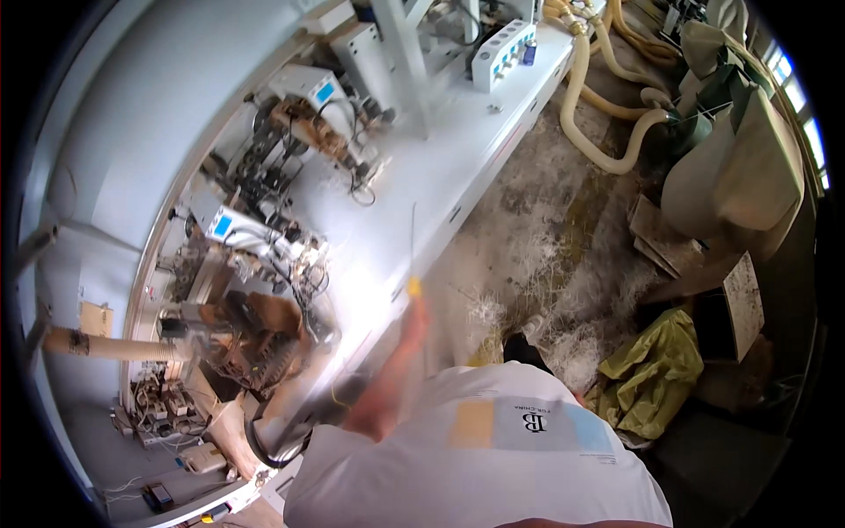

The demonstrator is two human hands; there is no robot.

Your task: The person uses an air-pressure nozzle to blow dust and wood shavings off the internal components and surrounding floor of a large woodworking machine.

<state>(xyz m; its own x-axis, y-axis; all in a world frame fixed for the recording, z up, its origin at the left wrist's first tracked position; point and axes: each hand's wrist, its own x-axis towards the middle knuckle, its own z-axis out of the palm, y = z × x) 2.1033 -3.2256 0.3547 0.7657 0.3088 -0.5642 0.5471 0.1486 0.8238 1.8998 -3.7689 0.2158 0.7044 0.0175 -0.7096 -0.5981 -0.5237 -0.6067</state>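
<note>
My left hand [415, 319] is blurred by motion at the front edge of the white machine bed [449, 176]. It is closed around the yellow handle of a screwdriver [414, 283], whose long thin shaft points away over the bed. Left of it stands a machine unit [299, 264] with cables and a blue-screened white control box [231, 226]. The screwdriver's tip is apart from that unit. My right hand does not show; my white shirt fills the lower middle.
Farther along the bed are a second machine unit [321, 132] and a white switch box [503, 57]. Beige hoses [581, 132] hang at the far right. White shavings [546, 264] litter the floor, near a yellow-green sack [651, 370] and an open box [744, 304].
</note>
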